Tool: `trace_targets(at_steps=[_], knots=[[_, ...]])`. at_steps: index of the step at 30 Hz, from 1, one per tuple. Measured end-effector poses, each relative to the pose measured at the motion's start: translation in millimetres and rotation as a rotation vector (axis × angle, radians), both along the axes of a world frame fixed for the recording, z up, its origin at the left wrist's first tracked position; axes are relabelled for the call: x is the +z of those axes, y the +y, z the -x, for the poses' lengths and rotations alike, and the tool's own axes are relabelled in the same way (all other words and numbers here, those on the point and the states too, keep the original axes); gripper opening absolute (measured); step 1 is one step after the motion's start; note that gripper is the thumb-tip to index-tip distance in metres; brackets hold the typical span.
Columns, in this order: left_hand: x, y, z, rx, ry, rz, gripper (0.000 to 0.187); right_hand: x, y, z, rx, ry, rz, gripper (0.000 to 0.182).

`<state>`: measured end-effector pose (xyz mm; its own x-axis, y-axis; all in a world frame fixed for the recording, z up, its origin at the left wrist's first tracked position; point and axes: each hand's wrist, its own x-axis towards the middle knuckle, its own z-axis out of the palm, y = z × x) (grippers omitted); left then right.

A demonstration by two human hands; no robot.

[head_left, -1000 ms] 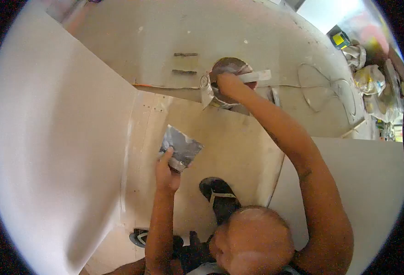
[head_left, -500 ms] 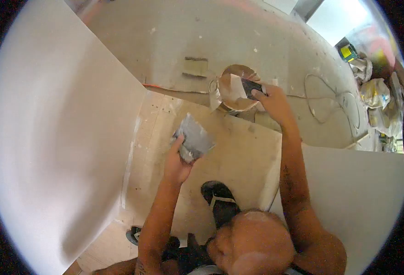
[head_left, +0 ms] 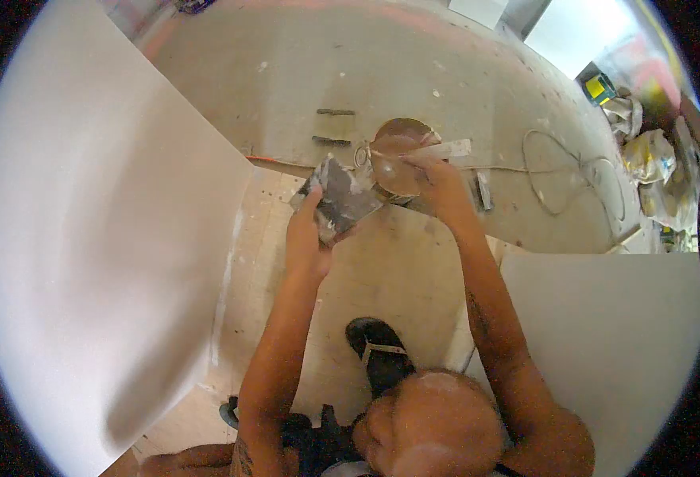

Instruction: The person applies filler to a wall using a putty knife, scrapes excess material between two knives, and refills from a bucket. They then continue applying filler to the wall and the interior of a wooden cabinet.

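Plate [head_left: 346,199] clamped in my left hand [head_left: 307,234] near bucket [head_left: 402,137], likely shortening reach; right hand [head_left: 444,189] blurred, can't tell grip.

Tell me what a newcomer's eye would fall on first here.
Probably the smeared grey plate in the left hand, near the middle of the view. Just to its right, the right hand is at the rim of an open bucket. A large white surface fills the left side.
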<state>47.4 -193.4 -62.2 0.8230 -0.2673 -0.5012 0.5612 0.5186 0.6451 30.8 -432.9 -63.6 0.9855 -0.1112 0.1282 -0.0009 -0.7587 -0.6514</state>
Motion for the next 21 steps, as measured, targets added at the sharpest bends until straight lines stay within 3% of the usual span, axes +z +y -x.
trace_targets(at_steps=[3, 5, 8, 12, 14, 18, 21], knots=[[-7.3, 20.4, 6.7, 0.046, 0.062, -0.072, 0.041, -28.6, 4.0, -14.7, 0.079, -0.012, -0.013, 0.034], [-11.5, 32.4, 10.5, 0.073, 0.088, -0.087, 0.04, -25.3, 9.2, -20.0, 0.104, -0.089, -0.223, 0.037], [-11.0, 35.8, 11.2, 0.094, 0.108, -0.099, 0.039, -30.2, 9.3, -32.3, 0.159, -0.249, -0.339, 0.032], [-14.0, 29.6, 7.4, 0.081, 0.095, -0.046, 0.04, 11.4, 11.6, -25.5, -0.011, -0.043, -0.334, 0.029], [-9.2, 18.1, 1.7, 0.06, 0.098, 0.009, 0.04, 13.2, 2.1, -24.5, -0.049, -0.065, -0.562, 0.028], [12.4, -9.2, -10.1, -0.027, 0.118, 0.141, 0.039, 63.8, 6.7, -3.6, -0.13, -0.08, -0.511, 0.028], [14.1, -30.5, -18.8, -0.118, 0.049, 0.16, 0.038, 79.4, 7.3, 16.9, -0.169, -0.27, -0.512, 0.026]])
